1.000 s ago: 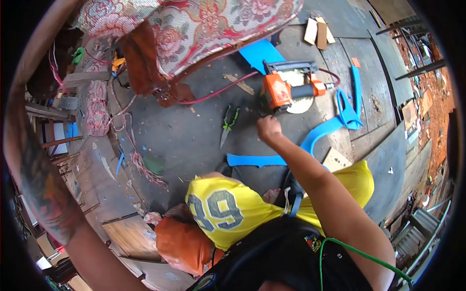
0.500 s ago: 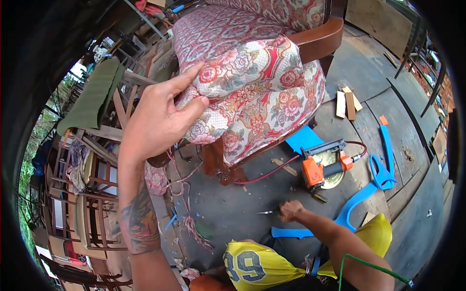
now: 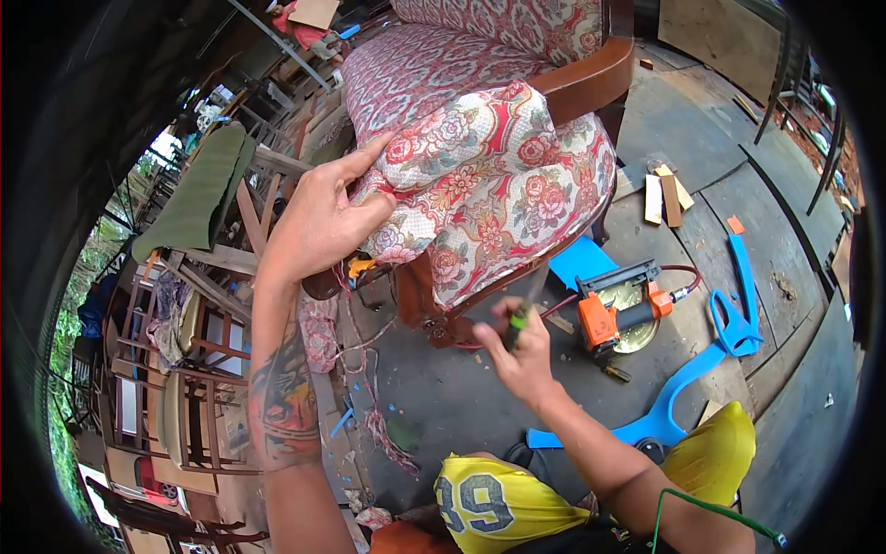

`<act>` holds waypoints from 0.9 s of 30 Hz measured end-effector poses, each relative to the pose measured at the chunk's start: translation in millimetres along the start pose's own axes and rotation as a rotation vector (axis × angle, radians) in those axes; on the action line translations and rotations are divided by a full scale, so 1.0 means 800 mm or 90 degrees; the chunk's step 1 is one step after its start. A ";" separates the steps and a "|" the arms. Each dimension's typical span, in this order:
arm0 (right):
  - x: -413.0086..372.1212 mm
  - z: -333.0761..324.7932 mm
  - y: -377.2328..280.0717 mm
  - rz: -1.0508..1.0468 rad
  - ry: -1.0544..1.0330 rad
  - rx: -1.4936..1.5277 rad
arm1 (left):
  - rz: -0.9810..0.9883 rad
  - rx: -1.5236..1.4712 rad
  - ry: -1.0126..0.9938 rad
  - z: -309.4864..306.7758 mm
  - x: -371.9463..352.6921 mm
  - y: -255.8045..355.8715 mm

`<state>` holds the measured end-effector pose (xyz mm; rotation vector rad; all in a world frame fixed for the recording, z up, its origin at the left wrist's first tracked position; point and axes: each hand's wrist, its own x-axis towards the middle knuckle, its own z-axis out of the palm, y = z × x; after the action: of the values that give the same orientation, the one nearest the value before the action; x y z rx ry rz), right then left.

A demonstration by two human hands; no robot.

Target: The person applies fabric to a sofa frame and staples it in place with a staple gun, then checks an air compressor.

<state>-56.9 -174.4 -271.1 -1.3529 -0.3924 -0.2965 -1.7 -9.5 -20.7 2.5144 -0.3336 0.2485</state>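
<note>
My left hand (image 3: 328,217) is closed on a fold of the floral upholstery fabric (image 3: 471,189), thumb and forefinger gripping it at the front corner of the sofa (image 3: 438,60). In my right hand (image 3: 528,365) is a screwdriver (image 3: 519,323) with a green and dark handle. Its blurred blade points up toward the lower edge of the fabric; whether it touches cannot be made out. The fabric bulges loosely above the sofa's wooden front leg (image 3: 420,295).
An orange staple gun (image 3: 604,319) with a red hose lies on the floor to the right. Blue strips (image 3: 674,397) and wood offcuts (image 3: 669,201) lie beyond it. Wooden chair frames (image 3: 198,397) stand at left. A person in red (image 3: 309,35) is at the far back.
My right hand has risen from near the floor toward the fabric's lower edge, bringing up the screwdriver. My left hand keeps its grip on the fabric. The view has shifted slightly.
</note>
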 end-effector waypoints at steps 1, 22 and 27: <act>0.015 0.010 -0.004 -0.001 0.003 0.000 | 0.002 0.001 -0.001 -0.001 0.001 0.000; 0.046 0.084 -0.029 -0.064 0.031 -0.251 | -0.046 0.111 -0.024 -0.005 -0.004 0.003; 0.041 0.078 -0.014 -0.011 -0.042 -0.169 | -0.082 0.135 -0.028 -0.006 -0.007 0.011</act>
<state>-38.7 -114.5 -236.4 -1.6222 -0.4308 -0.3282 -10.4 -12.5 -13.7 2.7414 -0.1692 0.1867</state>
